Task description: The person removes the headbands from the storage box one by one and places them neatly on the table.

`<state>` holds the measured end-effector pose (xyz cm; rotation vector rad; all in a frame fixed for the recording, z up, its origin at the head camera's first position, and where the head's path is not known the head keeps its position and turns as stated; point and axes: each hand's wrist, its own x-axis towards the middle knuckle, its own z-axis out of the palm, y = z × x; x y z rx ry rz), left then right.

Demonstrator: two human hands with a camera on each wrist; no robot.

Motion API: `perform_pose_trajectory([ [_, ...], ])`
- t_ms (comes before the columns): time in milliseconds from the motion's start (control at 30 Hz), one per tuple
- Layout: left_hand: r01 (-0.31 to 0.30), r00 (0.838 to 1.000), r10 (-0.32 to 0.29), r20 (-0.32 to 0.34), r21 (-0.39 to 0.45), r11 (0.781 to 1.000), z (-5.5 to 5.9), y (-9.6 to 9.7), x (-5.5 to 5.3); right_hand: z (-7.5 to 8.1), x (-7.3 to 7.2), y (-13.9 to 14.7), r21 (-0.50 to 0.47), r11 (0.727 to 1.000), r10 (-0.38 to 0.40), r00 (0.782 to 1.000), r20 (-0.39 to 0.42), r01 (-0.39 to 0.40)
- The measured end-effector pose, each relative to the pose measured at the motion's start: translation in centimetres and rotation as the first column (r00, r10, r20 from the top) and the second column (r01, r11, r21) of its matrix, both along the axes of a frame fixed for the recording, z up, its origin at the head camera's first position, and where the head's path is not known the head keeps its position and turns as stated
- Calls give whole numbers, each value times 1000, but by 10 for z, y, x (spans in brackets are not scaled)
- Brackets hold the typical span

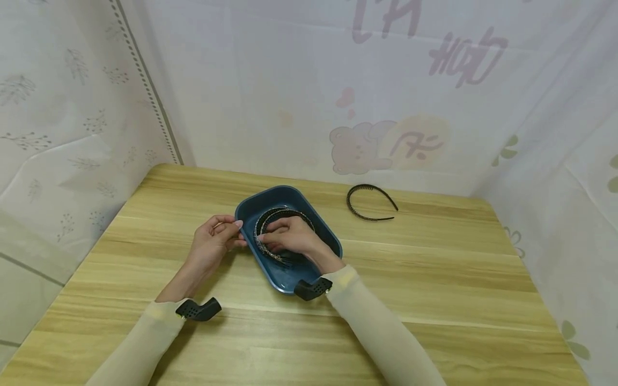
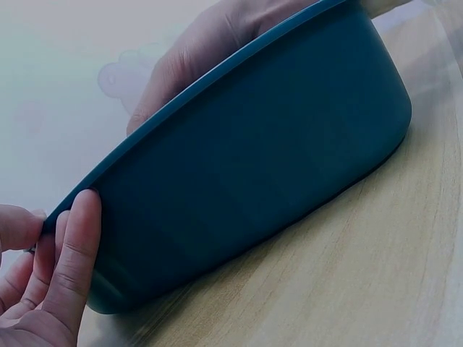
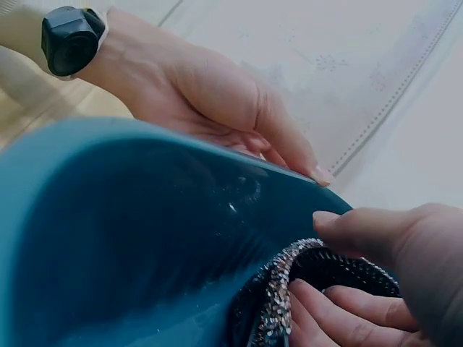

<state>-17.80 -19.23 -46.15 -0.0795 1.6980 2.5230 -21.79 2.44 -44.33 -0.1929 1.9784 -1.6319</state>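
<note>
A deep blue plastic basin (image 1: 285, 283) stands at an angle on the table. My left hand (image 1: 211, 242) pinches its left rim, thumb on top and fingers (image 2: 76, 253) against the outer wall. Inside the basin lies a dark headband with a glittery face (image 1: 263, 250), beside at least one other dark toothed headband; how many overlap is hard to tell. Reaching over the right side, my right hand (image 1: 295, 236) grips the glittery headband (image 3: 278, 296), with the thumb outside its curve and the fingers within. The palm hides part of it.
A black toothed headband (image 1: 348, 202) lies on the wooden table (image 1: 434, 300), to the right of the basin and towards the back. Printed white curtains (image 1: 265, 96) enclose the table at the back and sides.
</note>
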Motion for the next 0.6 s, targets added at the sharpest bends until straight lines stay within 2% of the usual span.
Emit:
perform_pose_trajectory([
  [200, 1, 1000, -1, -4, 7, 1000, -1, -1, 0, 0, 1, 0, 50, 999, -2, 999, -51, 5],
  [600, -6, 1000, 6, -2, 2, 1000, 1, 0, 1, 2, 6, 2, 50, 999, 8, 992, -126, -2],
])
